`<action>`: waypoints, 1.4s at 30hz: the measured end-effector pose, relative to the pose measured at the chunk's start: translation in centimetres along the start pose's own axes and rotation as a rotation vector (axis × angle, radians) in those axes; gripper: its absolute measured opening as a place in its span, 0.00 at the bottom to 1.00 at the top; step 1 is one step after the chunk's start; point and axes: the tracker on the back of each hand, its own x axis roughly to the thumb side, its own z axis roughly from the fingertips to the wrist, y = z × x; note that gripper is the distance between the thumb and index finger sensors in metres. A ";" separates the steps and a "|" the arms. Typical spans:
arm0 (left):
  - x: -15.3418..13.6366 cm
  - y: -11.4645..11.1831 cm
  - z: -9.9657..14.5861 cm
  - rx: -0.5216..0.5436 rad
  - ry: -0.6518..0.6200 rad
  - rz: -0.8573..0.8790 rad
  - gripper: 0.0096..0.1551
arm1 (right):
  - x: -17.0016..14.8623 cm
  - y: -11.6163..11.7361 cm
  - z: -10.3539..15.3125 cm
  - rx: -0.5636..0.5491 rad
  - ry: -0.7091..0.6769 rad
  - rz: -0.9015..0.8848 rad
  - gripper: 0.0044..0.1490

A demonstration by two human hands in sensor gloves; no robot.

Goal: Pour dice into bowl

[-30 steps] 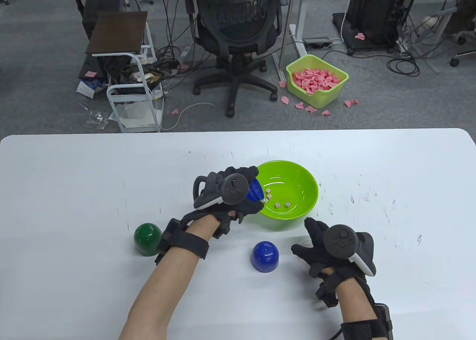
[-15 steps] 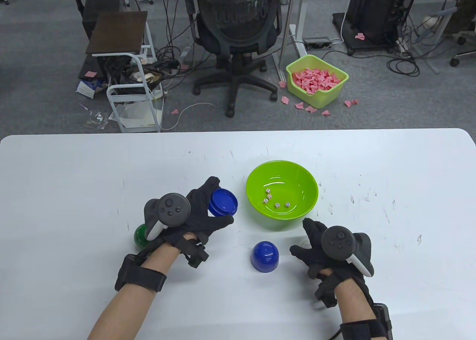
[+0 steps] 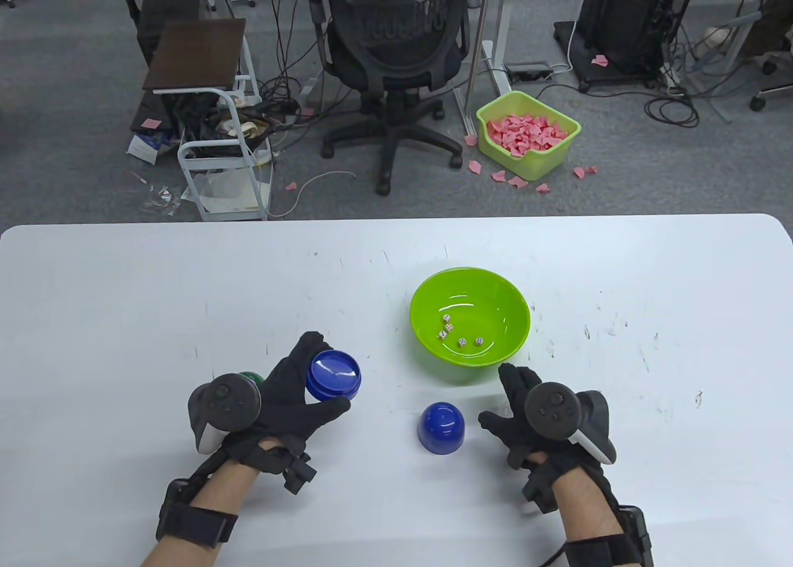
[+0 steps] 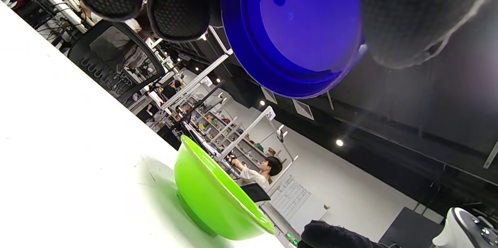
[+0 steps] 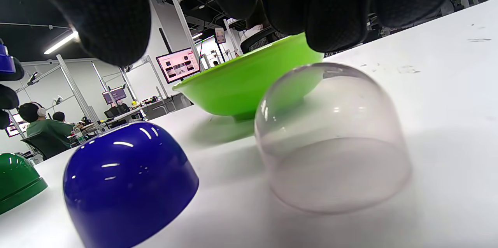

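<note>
The green bowl (image 3: 469,323) stands right of the table's middle with several white dice (image 3: 460,336) in it; it also shows in the left wrist view (image 4: 212,197) and the right wrist view (image 5: 249,82). My left hand (image 3: 297,393) grips a blue cup base (image 3: 334,375), open side up and empty, left of the bowl; its underside shows in the left wrist view (image 4: 299,26). My right hand (image 3: 526,415) hovers with spread fingers over a clear dome (image 5: 330,139) near the bowl's front; it holds nothing.
A blue dome (image 3: 441,427) sits upside down between my hands, also in the right wrist view (image 5: 128,185). A green dome (image 3: 251,378) is mostly hidden behind my left hand. The white table (image 3: 124,294) carries scuff marks.
My left hand tipped the blue cup over the bowl's rim, then drew back left and toward me, turning the cup upright. The right hand shifted slightly left.
</note>
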 end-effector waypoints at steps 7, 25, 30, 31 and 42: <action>-0.6 -0.3 0.9 -0.012 0.004 0.007 0.64 | -0.2 -0.6 0.1 -0.028 0.014 -0.007 0.56; -0.8 0.5 1.4 0.010 0.002 0.002 0.64 | -0.9 2.6 -0.6 0.284 0.200 0.237 0.61; -1.1 0.6 1.4 0.012 0.017 0.023 0.64 | -1.2 3.1 -0.8 0.256 0.204 0.246 0.57; -1.1 0.6 1.4 0.012 0.018 0.024 0.64 | -1.2 3.1 -0.8 0.248 0.203 0.251 0.56; -1.3 0.7 1.3 0.010 0.036 0.031 0.64 | -0.5 2.6 -0.8 0.169 0.138 0.257 0.54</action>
